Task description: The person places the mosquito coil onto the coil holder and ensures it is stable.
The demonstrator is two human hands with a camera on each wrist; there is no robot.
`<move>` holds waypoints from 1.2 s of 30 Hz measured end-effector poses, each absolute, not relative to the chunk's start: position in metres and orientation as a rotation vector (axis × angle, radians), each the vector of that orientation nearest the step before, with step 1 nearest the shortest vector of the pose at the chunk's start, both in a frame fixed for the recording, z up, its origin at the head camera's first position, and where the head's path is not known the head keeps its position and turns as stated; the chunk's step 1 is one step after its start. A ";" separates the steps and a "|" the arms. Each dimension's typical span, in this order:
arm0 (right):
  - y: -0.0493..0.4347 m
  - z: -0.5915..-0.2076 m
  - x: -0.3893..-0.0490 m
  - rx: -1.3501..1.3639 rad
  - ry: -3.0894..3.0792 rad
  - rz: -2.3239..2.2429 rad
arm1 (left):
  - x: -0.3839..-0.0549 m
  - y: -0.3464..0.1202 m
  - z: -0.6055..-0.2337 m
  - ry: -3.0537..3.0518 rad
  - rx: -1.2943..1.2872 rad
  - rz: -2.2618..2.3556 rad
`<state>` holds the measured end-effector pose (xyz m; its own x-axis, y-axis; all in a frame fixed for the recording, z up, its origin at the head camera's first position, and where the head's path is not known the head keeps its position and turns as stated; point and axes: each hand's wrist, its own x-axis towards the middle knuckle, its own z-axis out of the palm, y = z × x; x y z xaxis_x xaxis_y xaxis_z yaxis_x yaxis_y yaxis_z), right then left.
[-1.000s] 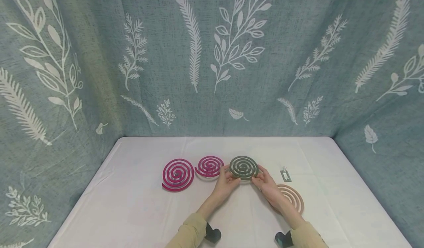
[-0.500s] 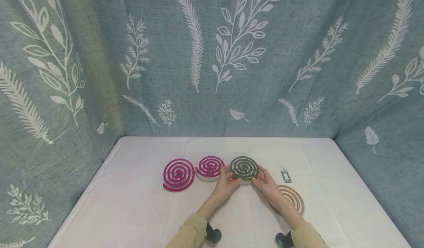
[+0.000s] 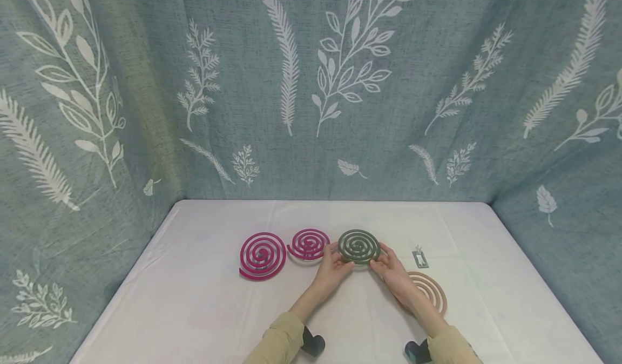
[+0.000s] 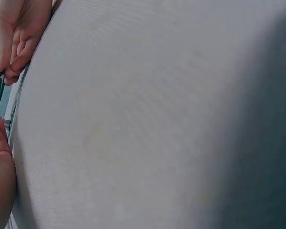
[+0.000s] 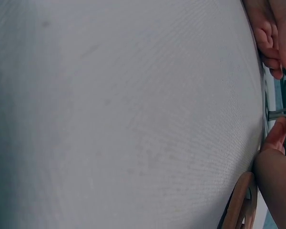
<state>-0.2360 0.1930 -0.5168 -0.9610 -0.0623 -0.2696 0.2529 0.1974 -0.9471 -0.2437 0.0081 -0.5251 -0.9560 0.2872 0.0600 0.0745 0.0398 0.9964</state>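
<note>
- Blue-green curtain [image 3: 311, 83] with white leaf and fern prints, behind the bench and along both sides
- White-covered bench [image 3: 218, 321], carrying everything else
- Left hand [image 3: 332, 269], its fingers gripping the left side of the green coil [image 3: 358, 246]; a pale sleeve [image 3: 278, 334] covers the forearm
- Right hand [image 3: 393, 275], its fingers gripping the same coil's right side, thumb toward the near edge
- Green coil, spiral facing up, held between the two hands toward the far half of the bench
- Larger magenta coil [image 3: 263, 255], farthest left
- Tan coil [image 3: 430, 292], beneath the right forearm in the head view, partly hidden
- Smaller magenta coil [image 3: 309, 244], between the larger one and the left hand
- Dark wrist devices [image 3: 313, 344], one at each wrist
- Small metal stand [image 3: 420, 257], right of the right hand, beyond the tan coil
- Short grey piece [image 5: 275, 115] under the green coil; cannot tell whether it touches the bench
</note>
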 end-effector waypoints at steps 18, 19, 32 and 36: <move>0.194 -0.519 -0.238 0.169 2.239 -1.836 | -0.244 0.008 -0.524 2.171 0.352 2.024; 0.194 -0.519 -0.238 0.163 2.235 -1.839 | -0.244 0.008 -0.524 2.172 0.350 2.024; 0.194 -0.517 -0.235 0.136 2.213 -1.862 | -0.243 0.008 -0.521 2.202 0.370 1.984; 0.193 -0.518 -0.236 0.147 2.208 -1.878 | -0.244 0.008 -0.524 2.206 0.368 1.985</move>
<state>-0.2365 0.1934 -0.5177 -0.9663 -0.0775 -0.2453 0.2297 0.1697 -0.9584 -0.2438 0.0082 -0.5240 -0.9585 0.2803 0.0514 0.0807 0.0938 0.9923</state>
